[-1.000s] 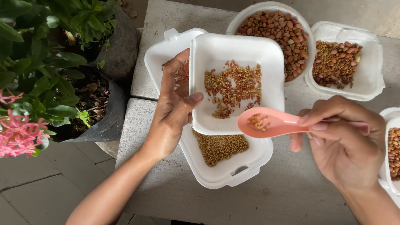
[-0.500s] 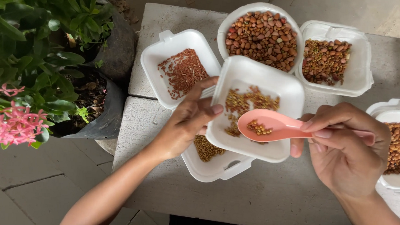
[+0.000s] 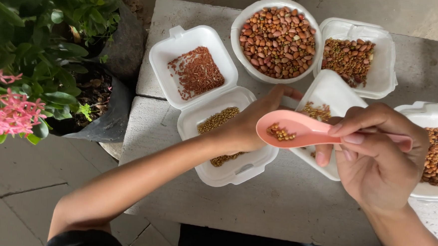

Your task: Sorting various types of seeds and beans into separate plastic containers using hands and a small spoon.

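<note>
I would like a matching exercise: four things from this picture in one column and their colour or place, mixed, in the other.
1. spoon
2. round bowl
3. flowers
4. left hand

a. far left, beside the dark pot
b. holds reddish-brown beans
c. in the right hand, carrying a few grains
d. on the edge of a square white tray

Pairs: 1-c, 2-b, 3-a, 4-d

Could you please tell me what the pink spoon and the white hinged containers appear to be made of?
The pink spoon in the right hand looks like smooth moulded plastic, evenly coloured with a soft sheen. The white hinged container appears to be foam: matte, thick rounded rims, a moulded closing tab.
</note>
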